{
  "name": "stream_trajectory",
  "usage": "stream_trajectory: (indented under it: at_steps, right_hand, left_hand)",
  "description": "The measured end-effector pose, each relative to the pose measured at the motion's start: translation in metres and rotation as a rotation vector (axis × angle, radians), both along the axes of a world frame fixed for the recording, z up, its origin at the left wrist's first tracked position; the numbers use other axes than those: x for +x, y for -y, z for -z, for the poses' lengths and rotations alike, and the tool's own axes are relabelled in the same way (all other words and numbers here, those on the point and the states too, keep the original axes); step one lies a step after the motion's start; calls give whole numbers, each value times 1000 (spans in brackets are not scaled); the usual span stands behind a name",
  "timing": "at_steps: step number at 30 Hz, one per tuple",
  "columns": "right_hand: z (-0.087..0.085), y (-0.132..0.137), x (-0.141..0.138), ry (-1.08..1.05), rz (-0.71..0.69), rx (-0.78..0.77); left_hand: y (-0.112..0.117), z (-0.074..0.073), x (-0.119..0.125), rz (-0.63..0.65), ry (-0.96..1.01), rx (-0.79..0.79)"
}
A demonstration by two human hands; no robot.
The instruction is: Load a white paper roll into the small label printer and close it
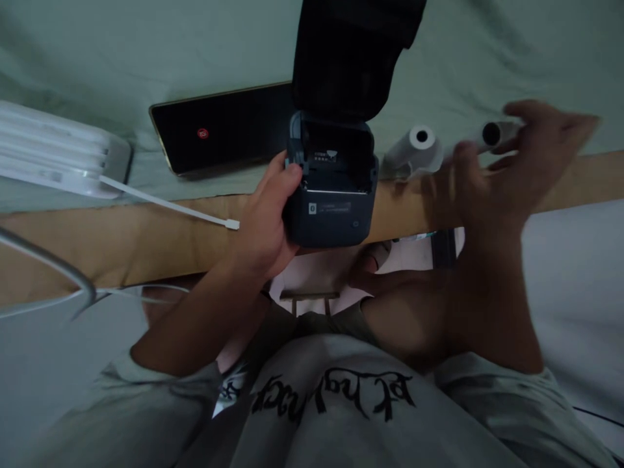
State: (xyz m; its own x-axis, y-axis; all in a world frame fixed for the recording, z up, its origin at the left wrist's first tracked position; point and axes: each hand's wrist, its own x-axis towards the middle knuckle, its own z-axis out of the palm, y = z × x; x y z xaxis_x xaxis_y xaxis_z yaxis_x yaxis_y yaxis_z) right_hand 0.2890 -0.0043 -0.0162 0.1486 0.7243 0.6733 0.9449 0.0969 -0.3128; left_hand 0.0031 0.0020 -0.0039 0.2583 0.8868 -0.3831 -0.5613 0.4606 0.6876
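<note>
My left hand (266,224) is closed around the left side of a dark thermal printer (334,218), thumb along its upper edge. The printer's black lid (353,58) is raised, and the bay inside shows a small label. My right hand (507,166), smeared by motion, has its fingers apart beside a paper roll (504,133) with a dark core; whether it touches the roll I cannot tell. Between that hand and the printer stands another white paper roll (422,146), partly in clear wrapping.
A dark-screened phone (229,130) lies left of the printer, its right end behind it. Farther left is a white power strip (58,149) with a white cable (170,207). Brown edging (121,237) runs along the front of the green-covered surface (219,45).
</note>
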Motion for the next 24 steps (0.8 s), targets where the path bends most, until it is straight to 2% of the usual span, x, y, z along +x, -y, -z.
stream_trajectory:
  at_steps: [4, 9, 14, 19, 24]
  right_hand:
    - [8, -8, 2, -127, 35, -237]
    - [2, -3, -8, -172, -45, -296]
    - [0, -1, -6, -104, -7, -280]
    - [7, -1, 3, -124, -128, -278]
    - [13, -1, 6, -131, -48, -224]
  left_hand:
    - [-1, -2, 2, -18, 21, -5]
    - [-1, -4, 3, -48, 55, -12]
    - [1, -3, 2, -16, 25, 28]
    - [2, -2, 3, 20, 27, 61]
    - [1, -2, 5, 17, 12, 78]
